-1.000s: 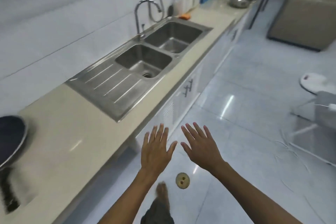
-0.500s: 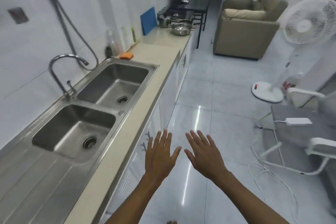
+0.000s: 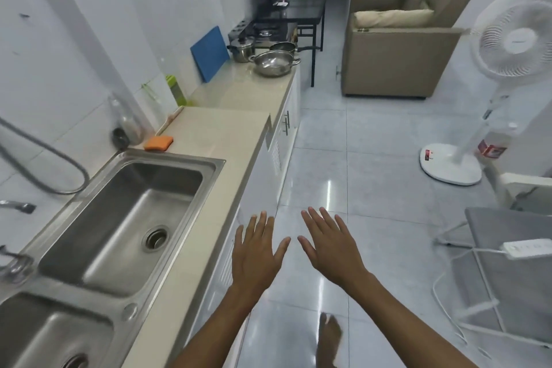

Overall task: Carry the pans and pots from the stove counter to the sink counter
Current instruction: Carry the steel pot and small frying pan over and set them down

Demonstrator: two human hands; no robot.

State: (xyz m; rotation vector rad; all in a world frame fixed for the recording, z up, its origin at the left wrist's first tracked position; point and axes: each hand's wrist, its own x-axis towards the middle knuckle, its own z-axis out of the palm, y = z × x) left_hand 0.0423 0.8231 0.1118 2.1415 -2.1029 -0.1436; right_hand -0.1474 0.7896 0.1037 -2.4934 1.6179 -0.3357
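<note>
Far ahead on the lower stove counter (image 3: 239, 89) stand a wide two-handled steel pot (image 3: 274, 63), a lidded steel pot (image 3: 242, 48) and a dark pan (image 3: 283, 46) behind them, beside the black stove (image 3: 263, 31). The double steel sink (image 3: 119, 218) fills the near left, set in the beige sink counter (image 3: 221, 134). My left hand (image 3: 257, 254) and my right hand (image 3: 330, 245) hover flat, fingers spread and empty, over the floor just right of the counter's edge.
A blue cutting board (image 3: 210, 52) leans on the wall. An orange sponge (image 3: 159, 142) lies behind the sink. A beige armchair (image 3: 400, 48), a white standing fan (image 3: 478, 98), a power strip (image 3: 527, 248) with cables and white cabinet doors (image 3: 283, 134) border the tiled floor.
The view has swung from the drainboard end of the counter toward the stove end and moved forward. Both hands stay open and empty in front of me.
</note>
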